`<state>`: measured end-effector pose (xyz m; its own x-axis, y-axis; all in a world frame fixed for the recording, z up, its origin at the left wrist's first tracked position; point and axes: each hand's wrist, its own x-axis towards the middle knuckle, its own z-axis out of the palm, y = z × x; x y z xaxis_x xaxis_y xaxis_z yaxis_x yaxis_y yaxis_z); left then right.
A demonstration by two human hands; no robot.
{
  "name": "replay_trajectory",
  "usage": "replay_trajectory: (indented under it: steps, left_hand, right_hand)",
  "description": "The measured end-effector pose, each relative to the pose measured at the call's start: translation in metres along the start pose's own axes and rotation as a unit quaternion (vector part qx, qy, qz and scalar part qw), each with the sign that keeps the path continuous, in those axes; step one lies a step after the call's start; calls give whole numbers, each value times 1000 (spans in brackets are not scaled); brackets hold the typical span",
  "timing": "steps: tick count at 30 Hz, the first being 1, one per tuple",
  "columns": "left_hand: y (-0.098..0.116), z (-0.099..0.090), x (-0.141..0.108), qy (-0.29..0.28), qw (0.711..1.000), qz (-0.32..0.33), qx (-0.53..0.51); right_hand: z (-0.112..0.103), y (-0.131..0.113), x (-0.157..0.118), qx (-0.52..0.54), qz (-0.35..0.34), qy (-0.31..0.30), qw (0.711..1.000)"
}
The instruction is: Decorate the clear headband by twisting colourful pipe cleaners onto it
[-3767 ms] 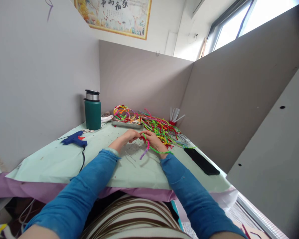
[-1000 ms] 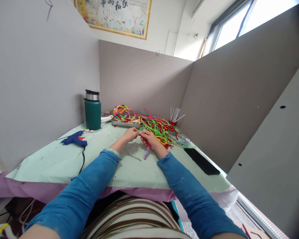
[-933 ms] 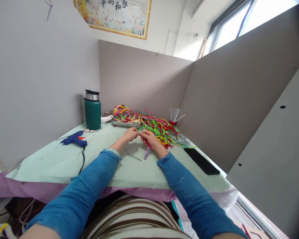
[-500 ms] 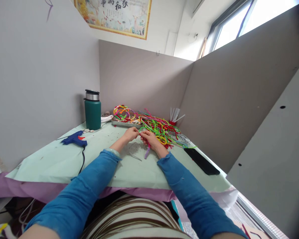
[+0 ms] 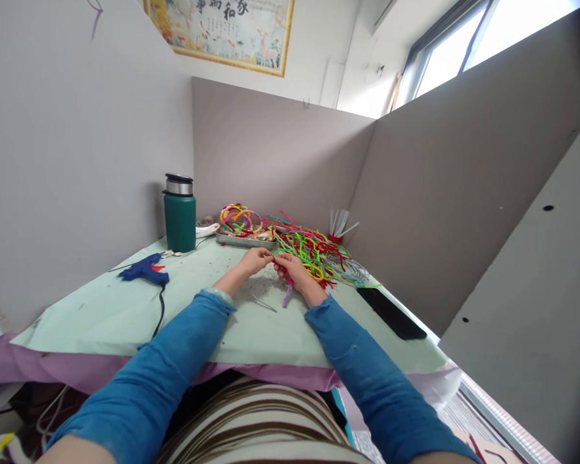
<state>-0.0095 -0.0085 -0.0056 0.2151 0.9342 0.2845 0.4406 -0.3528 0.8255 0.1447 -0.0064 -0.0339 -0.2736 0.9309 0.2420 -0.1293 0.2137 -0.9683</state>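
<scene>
My left hand (image 5: 256, 261) and my right hand (image 5: 290, 265) meet fingertip to fingertip above the table, both pinched closed. From under my right fingers hangs a fuzzy purple pipe cleaner (image 5: 287, 296). What the left fingertips pinch is too small to make out. A thin, curved grey wire (image 5: 265, 304) shows below the hands; its upper end is hard to follow. Just behind the right hand spreads a heap of red, green, yellow and pink pipe cleaners (image 5: 309, 245).
Behind my hands a metal tray (image 5: 244, 243) holds coloured fuzzy loops. To the left are a green bottle (image 5: 180, 222) and a blue glue gun (image 5: 147, 269) with its cord. White sticks (image 5: 338, 222) stand at the back; a black phone-like slab (image 5: 391, 314) lies right. Grey partitions (image 5: 280, 142) surround the table.
Both hands have shifted very slightly to the right, still pinched together. The purple pipe cleaner and the grey wire have moved a little the same way.
</scene>
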Motion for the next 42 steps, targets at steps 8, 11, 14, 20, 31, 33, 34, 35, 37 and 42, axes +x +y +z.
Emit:
replay_trajectory:
  steps: [8,11,14,20,31,33,34,35,37,42]
  left_hand:
    - [0,1,-1,-9,1000,6,-11]
    - [-2,2,1,-9,1000,1,-10]
    - [-6,3,4,1,1000,-16,-6]
    - [-9,2,6,-8,999,-41,-25]
    - [-9,4,5,-23,997,-39,-62]
    - [-10,4,6,-18,998,-37,-55]
    - [-11,4,7,-15,998,-36,-50]
    - [-12,4,7,-10,998,-34,-43]
    - [-12,4,8,-5,999,-27,-25]
    - [-12,4,9,7,1000,-17,14]
  right_hand:
    - [-1,2,2,8,-10,-4,1000]
    - [-1,3,2,2,-16,-6,1000]
    - [-1,3,1,-8,-28,-7,1000]
    - [-1,2,0,-5,-25,-9,1000]
    - [-1,1,1,-11,-14,-8,1000]
    - [-1,2,1,-14,-16,-6,1000]
    - [-1,2,1,-16,-17,-6,1000]
    - [-1,2,2,-18,-18,-6,1000]
    - [-1,3,2,-23,-21,-7,999]
    - [-1,3,1,-33,-26,1,999]
